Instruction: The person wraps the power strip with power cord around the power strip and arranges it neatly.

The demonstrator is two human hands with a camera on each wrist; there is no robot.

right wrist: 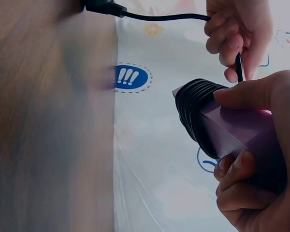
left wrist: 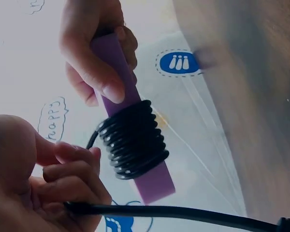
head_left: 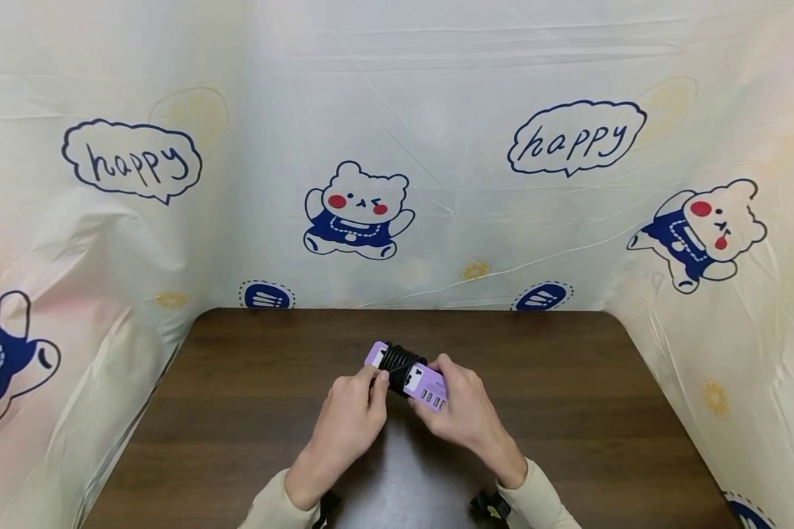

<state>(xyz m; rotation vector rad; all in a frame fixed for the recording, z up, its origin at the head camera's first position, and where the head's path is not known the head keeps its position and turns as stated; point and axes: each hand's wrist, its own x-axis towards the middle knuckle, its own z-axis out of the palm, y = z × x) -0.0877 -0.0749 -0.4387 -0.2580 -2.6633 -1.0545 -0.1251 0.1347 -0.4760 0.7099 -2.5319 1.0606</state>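
A purple power strip (head_left: 428, 385) with white socket faces and a row of USB ports is held above the table, tilted. My right hand (head_left: 464, 405) grips its near end, thumb along one side and fingers curled beneath. Around the strip's middle lie several tight turns of black power cord (left wrist: 134, 140). The left hand (head_left: 351, 414) pinches the cord's loose part just beside the coil, fingers curled round it. From the left hand a free length of cord runs out to a black plug (right wrist: 104, 7), seen in the right wrist view.
Beneath both hands is a dark brown wooden table (head_left: 238, 411). A pale printed curtain (head_left: 456, 132) with bears and "happy" bubbles stands behind it and along both sides. Dark straps (head_left: 491, 507) sit at the wrists.
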